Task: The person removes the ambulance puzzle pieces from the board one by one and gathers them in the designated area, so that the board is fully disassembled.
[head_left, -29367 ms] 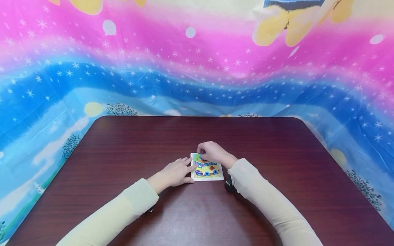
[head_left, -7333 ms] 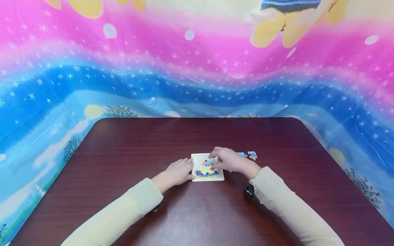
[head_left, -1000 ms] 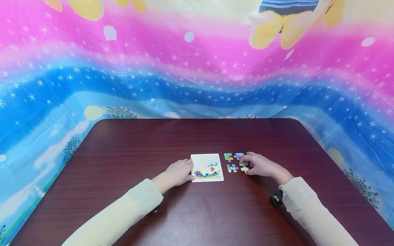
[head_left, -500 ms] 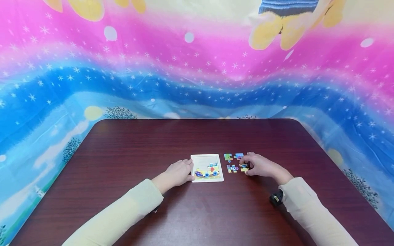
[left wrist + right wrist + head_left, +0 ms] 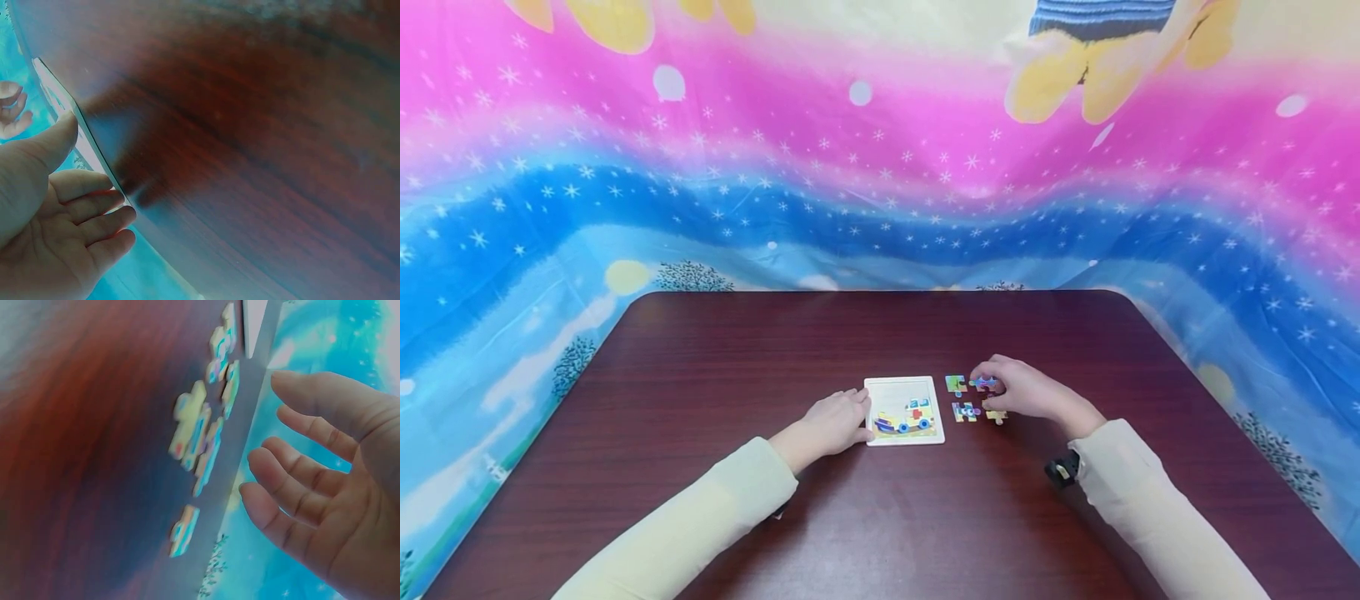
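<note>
A square white-framed jigsaw tray [image 5: 938, 411] lies flat, an ambulance picture partly filling its lower half and its upper part bare. My left hand [image 5: 835, 422] rests at the tray's left edge, fingers and thumb touching the frame. To the right of the tray, loose jigsaw pieces lie on the table, among them a green one [image 5: 956, 383], one with a cartoon eye [image 5: 965, 412] and a yellow one [image 5: 997, 415]. Just above them hovers my right hand [image 5: 1033, 392]. In the right wrist view its fingers are spread apart with nothing between them.
The dark wooden table [image 5: 760, 350] carries the tray and pieces. A further jigsaw piece [image 5: 184, 531] lies apart from the cluster in the right wrist view. A colourful printed cloth [image 5: 880, 200] hangs behind the table and at both sides.
My right hand has left the yellow piece and moved slightly up and left. Compared with several seconds ago, fewer pieces fill the tray and more lie beside it. The left hand stays put.
</note>
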Demonstrator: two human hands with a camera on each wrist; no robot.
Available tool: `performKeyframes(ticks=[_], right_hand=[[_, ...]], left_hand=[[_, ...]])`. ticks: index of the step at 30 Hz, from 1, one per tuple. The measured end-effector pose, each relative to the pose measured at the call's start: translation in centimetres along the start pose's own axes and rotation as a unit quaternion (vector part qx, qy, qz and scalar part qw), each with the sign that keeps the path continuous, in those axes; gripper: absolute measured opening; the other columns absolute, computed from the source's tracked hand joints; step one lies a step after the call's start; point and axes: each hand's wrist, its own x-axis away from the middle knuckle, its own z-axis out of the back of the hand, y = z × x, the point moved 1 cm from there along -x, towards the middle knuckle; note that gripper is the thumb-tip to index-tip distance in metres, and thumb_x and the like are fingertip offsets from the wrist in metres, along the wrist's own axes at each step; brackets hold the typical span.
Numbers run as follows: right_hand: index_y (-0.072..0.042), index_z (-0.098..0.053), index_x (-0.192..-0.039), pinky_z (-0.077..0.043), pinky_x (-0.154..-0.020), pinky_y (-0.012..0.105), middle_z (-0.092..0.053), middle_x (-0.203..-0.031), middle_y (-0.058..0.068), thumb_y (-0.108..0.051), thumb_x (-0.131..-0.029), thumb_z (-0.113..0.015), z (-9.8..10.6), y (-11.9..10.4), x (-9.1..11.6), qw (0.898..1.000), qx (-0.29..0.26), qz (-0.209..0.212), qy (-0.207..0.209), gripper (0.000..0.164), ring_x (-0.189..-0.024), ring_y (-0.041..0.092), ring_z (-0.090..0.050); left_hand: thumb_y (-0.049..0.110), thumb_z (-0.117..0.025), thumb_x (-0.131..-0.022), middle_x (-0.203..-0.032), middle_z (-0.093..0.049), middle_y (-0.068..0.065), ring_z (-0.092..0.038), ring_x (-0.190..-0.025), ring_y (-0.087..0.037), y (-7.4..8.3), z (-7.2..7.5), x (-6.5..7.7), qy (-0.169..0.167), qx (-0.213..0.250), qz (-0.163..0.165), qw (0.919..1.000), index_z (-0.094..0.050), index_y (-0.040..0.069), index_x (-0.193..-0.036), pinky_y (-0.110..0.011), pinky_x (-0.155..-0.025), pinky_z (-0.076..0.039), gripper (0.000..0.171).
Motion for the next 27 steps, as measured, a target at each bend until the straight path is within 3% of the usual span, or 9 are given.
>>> performKeyframes(ticks=[12,19,27], right_hand=[[-0.002,-0.06,-0.113,-0.047,-0.061,0.028,-0.054,-0.101,0.012,-0.007,-0.078,-0.071,-0.2,-2.7,-2.1,0.999,-0.001,0.038,-0.003,0.036,-0.075,0.022,-0.053],[-0.004,-0.06,-0.112,-0.043,-0.057,0.026,-0.054,-0.102,0.01,-0.008,-0.078,-0.071,-0.8,-3.9,-3.1,0.999,0.008,0.045,-0.009,0.036,-0.066,0.012,-0.046],[-0.006,-0.061,-0.113,-0.045,-0.06,0.027,-0.055,-0.102,0.008,-0.011,-0.078,-0.073,-1.7,-5.1,-4.1,0.998,0.02,0.046,-0.021,0.037,-0.073,0.018,-0.051]], left_hand=[[0.033,-0.064,-0.086,-0.132,-0.048,-0.018,-0.044,-0.121,-0.031,-0.1,-0.1,0.0,0.011,0.003,-0.006,0.9999,-0.055,-0.003,-0.119,-0.038,-0.102,-0.034,0.05],[0.033,-0.064,-0.086,-0.131,-0.048,-0.018,-0.045,-0.121,-0.032,-0.1,-0.2,-0.1,0.014,0.005,-0.01,0.9998,-0.055,-0.003,-0.118,-0.039,-0.102,-0.035,0.048],[0.034,-0.063,-0.086,-0.132,-0.048,-0.018,-0.044,-0.122,-0.031,-0.1,-0.1,-0.1,0.008,-0.004,-0.006,0.9999,-0.054,-0.003,-0.12,-0.037,-0.102,-0.034,0.051]])
